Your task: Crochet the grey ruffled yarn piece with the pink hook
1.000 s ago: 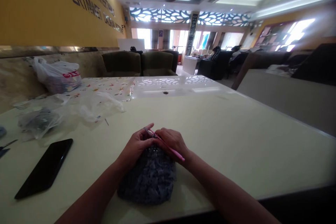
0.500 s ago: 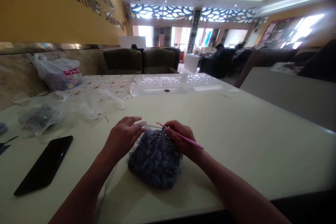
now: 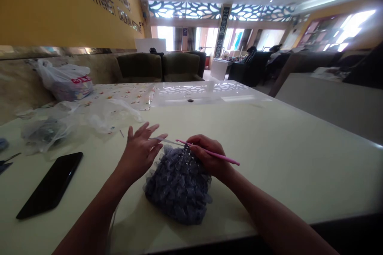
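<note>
My right hand (image 3: 209, 155) is closed around a pink crochet hook (image 3: 223, 157), its tip pointing left, and pinches the top edge of a ruffled grey-blue crocheted piece (image 3: 179, 187). Small white dots show near that edge. The piece rests on the table between my forearms. A thin pale grey ribbon yarn (image 3: 171, 141) runs taut from the hook to my left hand (image 3: 140, 149). That hand has its fingers spread, with the yarn held across the index finger; the thumb is just below. Where the yarn passes behind the hand is hidden.
On the pale table (image 3: 269, 159), a black phone (image 3: 50, 185) lies left, near dark scissors-like blades (image 3: 8, 161). Clear plastic bags (image 3: 49, 131) and a filled white carrier bag (image 3: 67, 79) sit farther back. Armchairs (image 3: 179, 65) and seated people are beyond.
My left hand's fingers have lifted and spread apart, pulling the yarn line up. The hook's handle end has shifted slightly right, and the crocheted piece has turned a little.
</note>
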### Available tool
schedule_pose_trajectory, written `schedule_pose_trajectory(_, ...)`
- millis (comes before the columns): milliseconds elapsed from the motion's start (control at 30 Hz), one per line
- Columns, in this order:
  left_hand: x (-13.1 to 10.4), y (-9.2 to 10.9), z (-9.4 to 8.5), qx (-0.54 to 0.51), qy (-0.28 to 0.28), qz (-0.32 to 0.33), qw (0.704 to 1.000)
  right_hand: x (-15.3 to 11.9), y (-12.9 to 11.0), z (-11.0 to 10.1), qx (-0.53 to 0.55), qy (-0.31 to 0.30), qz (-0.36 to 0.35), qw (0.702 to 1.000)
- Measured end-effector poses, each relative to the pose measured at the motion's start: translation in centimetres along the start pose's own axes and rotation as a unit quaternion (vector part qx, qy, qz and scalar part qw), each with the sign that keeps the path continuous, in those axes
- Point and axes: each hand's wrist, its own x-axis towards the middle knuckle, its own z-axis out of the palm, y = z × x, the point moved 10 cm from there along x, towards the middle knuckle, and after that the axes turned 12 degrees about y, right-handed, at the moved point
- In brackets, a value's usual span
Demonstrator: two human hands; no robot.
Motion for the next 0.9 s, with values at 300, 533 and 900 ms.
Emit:
schedule_pose_trajectory(300, 1.7, 2.2, -2.9, 0.093, 0.005, 0.080, 0.992, 1.6, -0.6, -3.7, -0.071, 0.078, -0.050, 0.993)
schedule_pose_trajectory(533, 7.8, 3.0, -5.4, -0.271, -0.018, -0.027, 0.962, 2.3, -2.3, -7.1, -0.049, 0.177, -0.079, 0.980)
schedule_pose_trajectory(900, 8.7, 4.8, -10.8, -0.183, 0.183, 0.129, 0.957, 3.0, -3.7, -8.6, -0.043, 0.184, -0.102, 0.977)
